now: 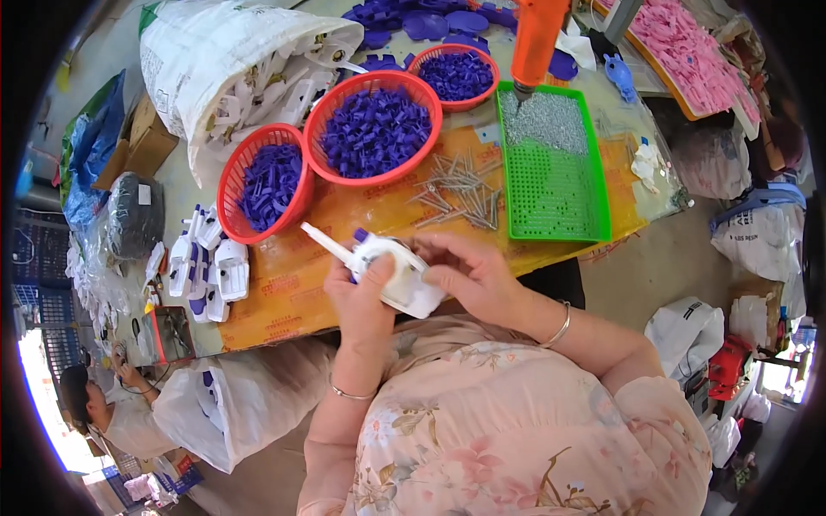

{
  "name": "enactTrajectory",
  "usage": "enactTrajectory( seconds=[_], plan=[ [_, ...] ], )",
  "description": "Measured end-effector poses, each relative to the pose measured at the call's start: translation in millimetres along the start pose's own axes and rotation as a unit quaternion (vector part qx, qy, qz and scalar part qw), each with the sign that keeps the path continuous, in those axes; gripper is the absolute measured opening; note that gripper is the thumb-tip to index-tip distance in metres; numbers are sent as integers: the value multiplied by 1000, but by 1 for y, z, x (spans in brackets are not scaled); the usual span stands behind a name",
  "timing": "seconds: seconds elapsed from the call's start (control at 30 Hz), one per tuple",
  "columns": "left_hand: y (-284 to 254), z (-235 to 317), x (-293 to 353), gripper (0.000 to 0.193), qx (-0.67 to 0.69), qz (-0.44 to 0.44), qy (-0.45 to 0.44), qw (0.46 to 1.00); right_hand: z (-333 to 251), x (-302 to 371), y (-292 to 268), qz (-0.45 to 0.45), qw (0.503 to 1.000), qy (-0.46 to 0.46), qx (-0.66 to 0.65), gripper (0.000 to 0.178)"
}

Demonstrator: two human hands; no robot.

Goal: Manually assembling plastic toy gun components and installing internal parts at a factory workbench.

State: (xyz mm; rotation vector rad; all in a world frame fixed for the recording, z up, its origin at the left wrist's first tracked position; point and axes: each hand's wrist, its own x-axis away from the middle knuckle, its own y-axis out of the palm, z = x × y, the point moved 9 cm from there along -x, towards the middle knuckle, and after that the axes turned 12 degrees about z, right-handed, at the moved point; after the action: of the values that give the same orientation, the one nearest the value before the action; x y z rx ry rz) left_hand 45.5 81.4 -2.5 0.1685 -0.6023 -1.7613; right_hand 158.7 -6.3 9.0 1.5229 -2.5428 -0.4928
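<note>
Above the near edge of the table, both hands hold a white plastic housing (pixel 417 297) with a long thin spout and small purple parts on it. My left hand (pixel 361 288) is closed around the spout side, thumb pressed on top. The fingers of my right hand (pixel 473 271) are bent and pinch the housing's other side; whether a small piece sits between them is hidden. Beyond the hands lies a pile of metal rods (pixel 460 189). Finished-looking white and purple housings (pixel 232 268) are heaped to the left.
Red baskets (pixel 379 179) of purple parts stand ahead. A green tray (pixel 555 215) holds small screws (pixel 551 120), with an orange power screwdriver (pixel 540 39) hanging over it. A white sack (pixel 232 52) spills white parts at back left. Another person (pixel 129 413) sits at left.
</note>
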Motion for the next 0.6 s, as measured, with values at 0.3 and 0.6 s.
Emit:
enactTrajectory(
  seconds=[0.3,0.6],
  plan=[
    [-3,5,-3,16,44,40,-33,998,33,11,8,-43,971,233,25,19],
    [-6,-3,-10,18,13,63,-90,994,44,6,5,5,948,314,-54,15]
  ],
)
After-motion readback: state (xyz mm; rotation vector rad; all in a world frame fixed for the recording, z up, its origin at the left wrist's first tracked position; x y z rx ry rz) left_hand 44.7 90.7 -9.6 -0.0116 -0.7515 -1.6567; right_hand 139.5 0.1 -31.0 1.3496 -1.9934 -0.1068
